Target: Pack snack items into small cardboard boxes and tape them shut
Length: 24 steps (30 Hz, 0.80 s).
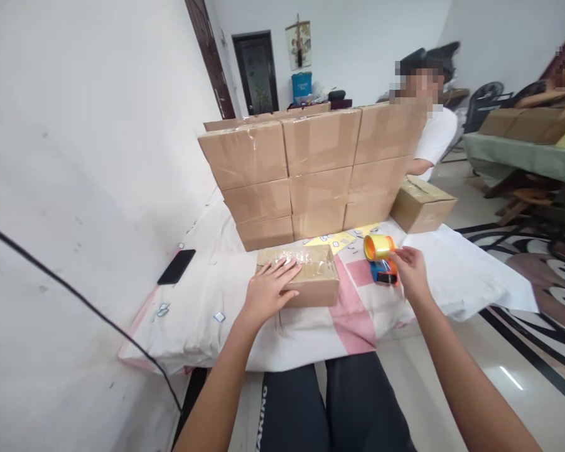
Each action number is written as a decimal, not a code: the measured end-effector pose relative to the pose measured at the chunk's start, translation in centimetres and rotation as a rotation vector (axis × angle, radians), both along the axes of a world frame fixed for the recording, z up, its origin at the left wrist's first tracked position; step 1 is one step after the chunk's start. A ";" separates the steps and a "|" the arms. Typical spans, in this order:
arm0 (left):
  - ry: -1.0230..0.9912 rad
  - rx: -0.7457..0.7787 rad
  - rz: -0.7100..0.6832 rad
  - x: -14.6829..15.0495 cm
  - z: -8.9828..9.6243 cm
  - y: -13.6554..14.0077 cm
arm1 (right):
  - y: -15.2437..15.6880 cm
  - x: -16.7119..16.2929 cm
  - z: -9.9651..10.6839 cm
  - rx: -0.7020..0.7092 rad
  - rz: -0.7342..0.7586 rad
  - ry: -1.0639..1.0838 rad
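A closed cardboard box lies in front of me on the cloth-covered table, with shiny clear tape across its top. My left hand rests on the left part of that top, fingers spread and flat. To the right of the box is a tape dispenser with a yellow roll, orange sides and a blue and black lower part. My right hand has its fingers closed on the dispenser's right side. Whether the dispenser touches the cloth is hard to tell.
Stacked cardboard boxes form a wall behind the box. Another box sits at the right, near a person in a white shirt. A black phone lies at the left edge. A black cable hangs along the wall.
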<state>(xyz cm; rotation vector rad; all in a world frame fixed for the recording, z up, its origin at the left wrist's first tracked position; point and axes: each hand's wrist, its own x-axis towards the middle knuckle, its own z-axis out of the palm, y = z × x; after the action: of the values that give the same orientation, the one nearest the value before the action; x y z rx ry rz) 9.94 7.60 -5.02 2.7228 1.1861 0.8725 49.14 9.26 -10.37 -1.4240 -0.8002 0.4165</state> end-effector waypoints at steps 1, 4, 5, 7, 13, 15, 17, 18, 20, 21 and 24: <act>-0.002 0.009 0.000 -0.1 -0.1 0.3 | 0.3 0.3 -0.1 -0.034 0.055 0.004; -0.005 0.028 0.005 -0.4 -0.3 1.2 | 0.6 -0.4 -0.1 -0.139 0.158 -0.062; -0.008 0.031 0.006 -0.4 -0.3 1.4 | 0.7 -0.7 0.0 -0.195 0.154 -0.104; -0.008 0.042 0.008 -0.5 -0.4 1.7 | 1.3 -1.3 0.4 -0.325 0.079 -0.201; 0.027 0.112 0.022 -0.6 -0.4 2.0 | 4.3 -1.1 1.4 -0.319 0.068 -0.194; 0.046 0.119 0.028 -0.6 -0.4 2.0 | 4.8 -1.0 1.0 -0.259 0.142 -0.143; 0.073 0.122 0.035 -0.6 -0.3 1.9 | 4.9 -0.9 0.2 -0.196 0.215 -0.070; 0.093 0.120 0.042 -0.6 -0.2 1.8 | 4.8 -0.9 -0.3 -0.170 0.246 -0.035; 0.145 0.111 0.067 -0.5 0.0 1.6 | 4.5 -0.8 -1.1 -0.105 0.302 0.091; 0.171 0.106 0.082 -0.5 0.2 1.5 | 4.3 -0.8 -1.4 -0.056 0.326 0.190; 0.221 0.091 0.097 -0.5 0.8 1.2 | 3.7 -0.7 -1.6 0.117 0.413 0.524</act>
<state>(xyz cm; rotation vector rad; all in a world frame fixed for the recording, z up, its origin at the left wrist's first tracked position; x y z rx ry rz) 9.44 8.78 -4.19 2.9194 1.3582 0.6631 48.46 12.93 -11.97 -0.9681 -0.6674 0.9966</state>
